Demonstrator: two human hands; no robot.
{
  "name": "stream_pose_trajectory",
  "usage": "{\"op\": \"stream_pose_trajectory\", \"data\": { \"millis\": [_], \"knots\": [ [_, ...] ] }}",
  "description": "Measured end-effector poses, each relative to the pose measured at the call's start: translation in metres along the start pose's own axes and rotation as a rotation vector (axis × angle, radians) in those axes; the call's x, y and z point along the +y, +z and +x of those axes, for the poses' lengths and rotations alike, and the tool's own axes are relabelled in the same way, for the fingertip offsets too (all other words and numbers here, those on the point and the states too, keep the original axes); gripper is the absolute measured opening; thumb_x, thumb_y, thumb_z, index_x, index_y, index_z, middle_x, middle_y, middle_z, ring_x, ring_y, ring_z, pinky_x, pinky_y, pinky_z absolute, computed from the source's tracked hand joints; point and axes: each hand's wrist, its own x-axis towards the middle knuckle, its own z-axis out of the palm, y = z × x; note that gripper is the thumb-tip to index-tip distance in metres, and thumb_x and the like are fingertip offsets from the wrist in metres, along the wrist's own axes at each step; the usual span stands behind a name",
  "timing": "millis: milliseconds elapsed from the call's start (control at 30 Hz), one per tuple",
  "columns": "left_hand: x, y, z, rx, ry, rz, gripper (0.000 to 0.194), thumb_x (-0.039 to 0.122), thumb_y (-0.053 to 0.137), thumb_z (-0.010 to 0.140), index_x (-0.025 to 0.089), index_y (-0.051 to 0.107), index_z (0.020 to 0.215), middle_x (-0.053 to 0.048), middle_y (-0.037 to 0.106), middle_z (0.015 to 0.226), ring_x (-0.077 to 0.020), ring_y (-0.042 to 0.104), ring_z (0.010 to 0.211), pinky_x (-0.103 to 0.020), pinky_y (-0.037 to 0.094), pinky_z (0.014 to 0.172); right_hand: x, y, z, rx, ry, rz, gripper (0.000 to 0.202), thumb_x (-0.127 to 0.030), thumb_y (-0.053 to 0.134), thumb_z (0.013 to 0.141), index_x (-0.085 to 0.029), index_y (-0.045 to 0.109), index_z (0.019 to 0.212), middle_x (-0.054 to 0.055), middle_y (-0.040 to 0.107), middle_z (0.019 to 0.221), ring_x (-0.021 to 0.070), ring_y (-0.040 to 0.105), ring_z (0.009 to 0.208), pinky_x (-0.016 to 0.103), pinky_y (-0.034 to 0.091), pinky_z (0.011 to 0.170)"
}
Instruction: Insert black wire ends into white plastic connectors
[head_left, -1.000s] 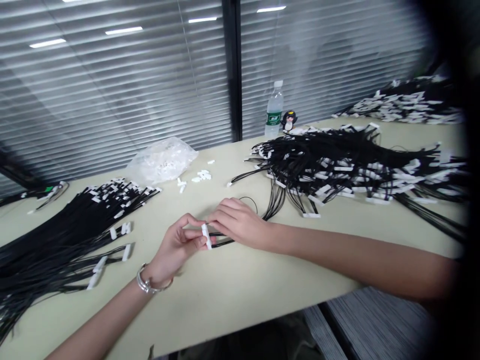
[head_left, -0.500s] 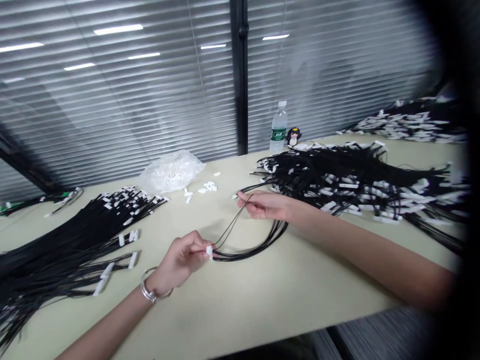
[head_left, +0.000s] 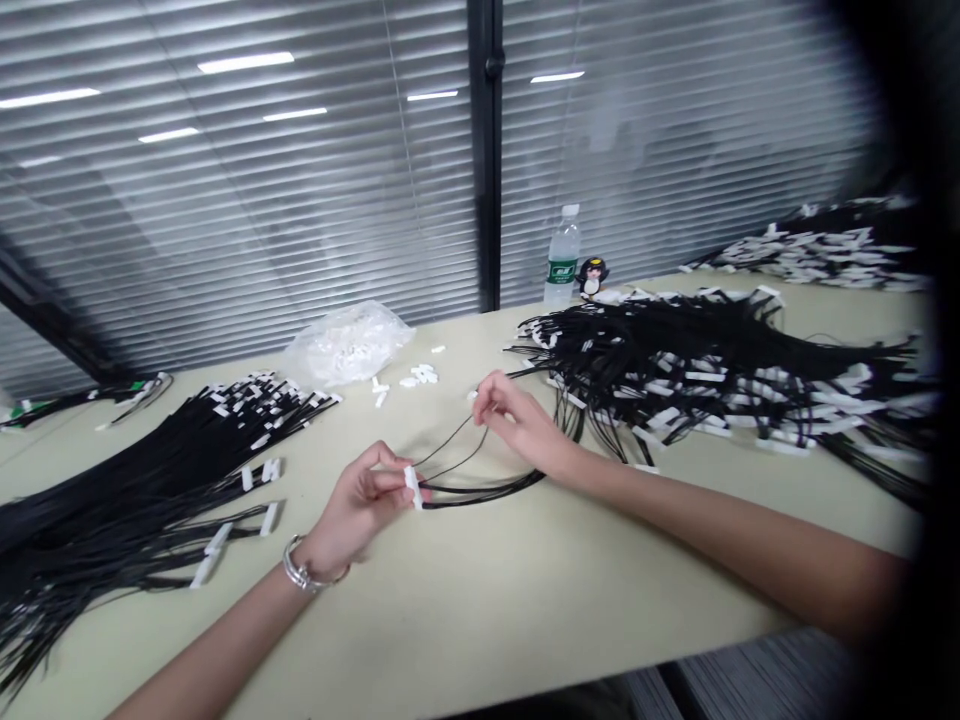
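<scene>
My left hand (head_left: 367, 500) pinches a long white connector (head_left: 413, 488) between thumb and fingers, just above the table. Several black wires (head_left: 495, 491) run from this connector in a curve to the right, passing behind my right forearm. Two thin strands rise separately from it toward my right hand (head_left: 517, 425). The fingers of that hand are closed on one thin black wire (head_left: 452, 436); the other strand sags below the fingertips. Something small and white shows beside the right fingertips, partly hidden.
Bundled black cables with white connectors (head_left: 172, 440) lie at left. Another cable heap (head_left: 660, 345) spreads at right, with a further pile (head_left: 825, 255) behind. A plastic bag (head_left: 349, 345), loose white pieces (head_left: 424, 374), a water bottle (head_left: 562, 260) and a penguin figure (head_left: 592, 277) stand along the back.
The connector in my left hand has turned and shows more of its length. My right hand has lifted slightly and its fingers have curled, and the two thin strands have spread apart.
</scene>
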Motion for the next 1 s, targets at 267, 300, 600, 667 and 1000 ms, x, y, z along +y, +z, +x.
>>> {"op": "stream_pose_trajectory", "data": {
  "millis": [267,300,600,667,1000],
  "knots": [
    [-0.003,0.000,0.000,0.019,0.031,0.112,0.022,0.024,0.065,0.074,0.018,0.045,0.080,-0.004,0.069,0.072,-0.0216,0.065,0.083,-0.034,0.047,0.077,-0.026,0.040,-0.029,-0.229,-0.213,-0.507,0.006,-0.014,0.048,0.079,-0.018,0.053,0.079,0.001,0.055,0.073,0.0140,0.050,0.074,0.027,0.038,0.070],
    [-0.003,0.001,0.000,0.024,0.039,0.129,0.022,0.023,0.065,0.074,0.018,0.045,0.079,-0.004,0.069,0.073,-0.0215,0.065,0.083,-0.033,0.047,0.076,-0.025,0.041,-0.030,-0.218,-0.223,-0.524,0.007,-0.013,0.048,0.080,-0.018,0.053,0.077,0.001,0.055,0.072,0.0138,0.050,0.074,0.027,0.038,0.070],
    [-0.003,0.000,0.001,0.003,0.054,0.152,0.018,0.022,0.065,0.074,0.017,0.048,0.078,-0.005,0.068,0.074,-0.0188,0.063,0.078,-0.029,0.045,0.070,-0.033,0.037,-0.030,-0.173,-0.243,-0.639,0.008,-0.018,0.044,0.084,-0.018,0.051,0.081,0.001,0.055,0.073,0.0131,0.049,0.072,0.025,0.038,0.067],
    [-0.004,0.000,0.001,0.003,0.057,0.156,0.017,0.022,0.064,0.074,0.017,0.048,0.078,-0.006,0.068,0.074,-0.0190,0.063,0.080,-0.029,0.045,0.071,-0.032,0.038,-0.029,-0.209,-0.256,-0.685,0.007,-0.018,0.045,0.084,-0.018,0.051,0.081,0.001,0.055,0.073,0.0134,0.050,0.073,0.026,0.039,0.070],
    [-0.006,-0.001,0.001,-0.013,0.064,0.164,0.017,0.022,0.062,0.077,0.017,0.046,0.079,-0.005,0.069,0.074,-0.0190,0.063,0.080,-0.029,0.044,0.072,-0.027,0.041,-0.033,-0.239,-0.463,-0.972,0.017,-0.016,0.037,0.088,-0.014,0.053,0.084,0.008,0.056,0.081,0.0185,0.049,0.080,0.034,0.039,0.077]
  ]
}}
